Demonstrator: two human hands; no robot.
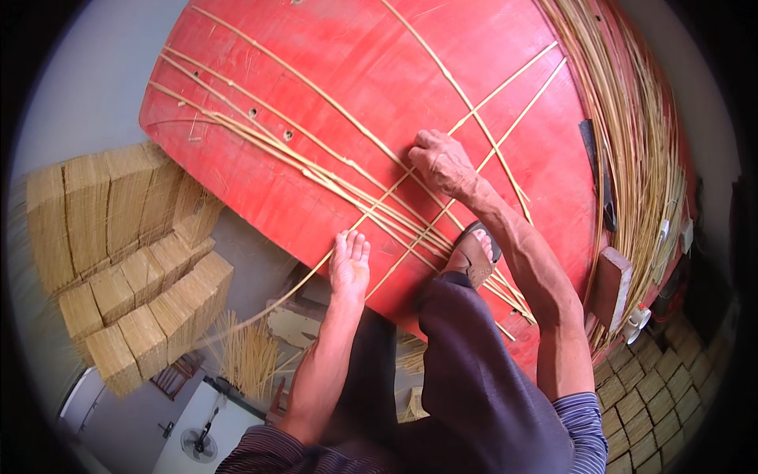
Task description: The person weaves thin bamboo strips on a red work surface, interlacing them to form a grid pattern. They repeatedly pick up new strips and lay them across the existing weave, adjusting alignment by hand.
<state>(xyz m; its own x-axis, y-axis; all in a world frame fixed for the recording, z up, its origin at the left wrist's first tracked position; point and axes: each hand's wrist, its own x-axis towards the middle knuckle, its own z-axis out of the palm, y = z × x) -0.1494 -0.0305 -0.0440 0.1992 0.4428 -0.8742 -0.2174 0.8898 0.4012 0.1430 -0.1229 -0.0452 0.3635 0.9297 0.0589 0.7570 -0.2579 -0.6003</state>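
Long, thin, straw-coloured cane strips lie crossing each other on a red board (332, 87). My right hand (444, 163) is closed in a fist over a slanting cane strip (505, 83), near where it crosses others; the fingertips are hidden. My left hand (350, 265) lies palm up at the board's near edge, fingers stretched out. That same strip passes by its fingers and runs off the board to the lower left, blurred at its end. My sandalled foot (474, 257) stands on the board, over a bunch of cane strips (316, 170).
A thick bundle of long strips (639, 150) lies along the board's right side, beside a reddish block (612, 288). Stacked straw-coloured bundles (95, 205) stand at the left. Cut pieces (245, 359) lie below the board. A fan (199, 445) is at lower left.
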